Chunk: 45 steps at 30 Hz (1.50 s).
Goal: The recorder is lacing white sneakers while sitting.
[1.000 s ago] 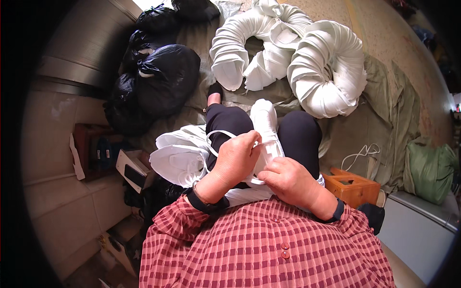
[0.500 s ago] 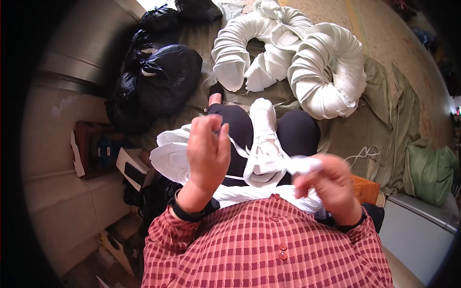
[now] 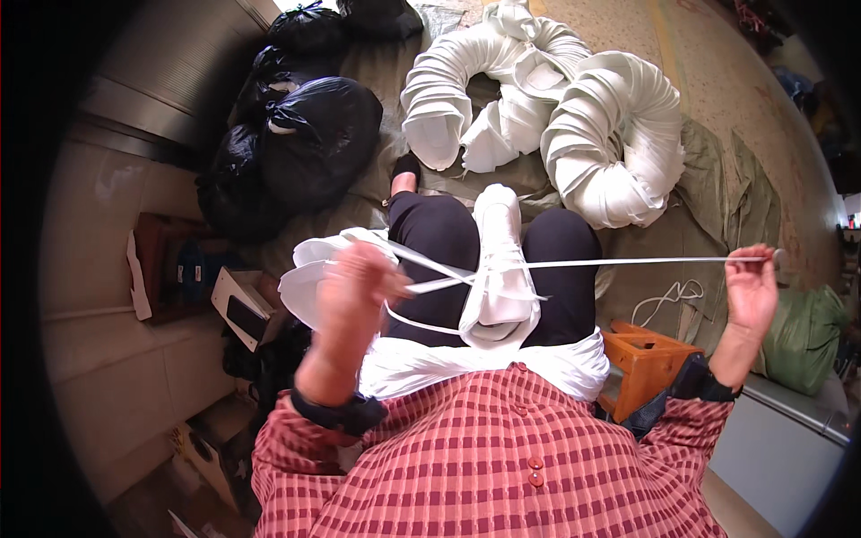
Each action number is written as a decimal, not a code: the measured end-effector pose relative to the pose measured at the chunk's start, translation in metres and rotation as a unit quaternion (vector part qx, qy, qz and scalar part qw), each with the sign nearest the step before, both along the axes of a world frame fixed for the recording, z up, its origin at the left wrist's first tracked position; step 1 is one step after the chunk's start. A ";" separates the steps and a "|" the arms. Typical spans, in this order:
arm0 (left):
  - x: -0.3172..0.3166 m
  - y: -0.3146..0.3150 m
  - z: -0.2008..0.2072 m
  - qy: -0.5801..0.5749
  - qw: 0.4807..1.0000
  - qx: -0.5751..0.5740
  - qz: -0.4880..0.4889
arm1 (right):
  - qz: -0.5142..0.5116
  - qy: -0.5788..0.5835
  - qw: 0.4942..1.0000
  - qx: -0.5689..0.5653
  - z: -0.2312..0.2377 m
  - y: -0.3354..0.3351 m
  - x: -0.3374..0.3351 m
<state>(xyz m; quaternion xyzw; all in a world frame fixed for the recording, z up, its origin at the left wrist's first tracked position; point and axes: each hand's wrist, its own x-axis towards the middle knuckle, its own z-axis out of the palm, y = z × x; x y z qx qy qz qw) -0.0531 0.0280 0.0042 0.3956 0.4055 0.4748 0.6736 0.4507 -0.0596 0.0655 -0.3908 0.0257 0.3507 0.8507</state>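
Taut lace (image 3: 628, 262) crosses the otherwise open room above the right thigh (image 3: 565, 305)

– Left side, quick?
– I've got the left hand (image 3: 360, 282) raised, blurred, grip unreadable. Left forearm (image 3: 330, 366) slants up into it, blurred too.
– Right?
– Right hand (image 3: 752, 289) I've got far out to the side, raised, fingers (image 3: 753, 255) pinched together at the tips. Right forearm (image 3: 733, 352) slants up and outward.
– Spread?
– Wide. From my station, both hands sit well apart, roughly level.
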 end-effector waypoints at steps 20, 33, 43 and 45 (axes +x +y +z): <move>0.042 -0.010 -0.020 0.424 0.842 0.275 -0.189 | 0.382 -0.754 0.518 -0.132 -0.083 0.020 -0.199; 0.068 0.001 -0.028 0.489 0.818 0.250 -0.170 | 0.357 -0.802 0.460 -0.134 -0.086 0.035 -0.201; 0.074 0.011 -0.028 0.521 0.798 0.227 -0.202 | 0.360 -0.798 0.451 -0.173 -0.079 0.026 -0.214; 0.069 0.016 -0.023 0.486 0.821 0.196 -0.228 | 0.362 -0.781 0.470 -0.197 -0.072 0.022 -0.221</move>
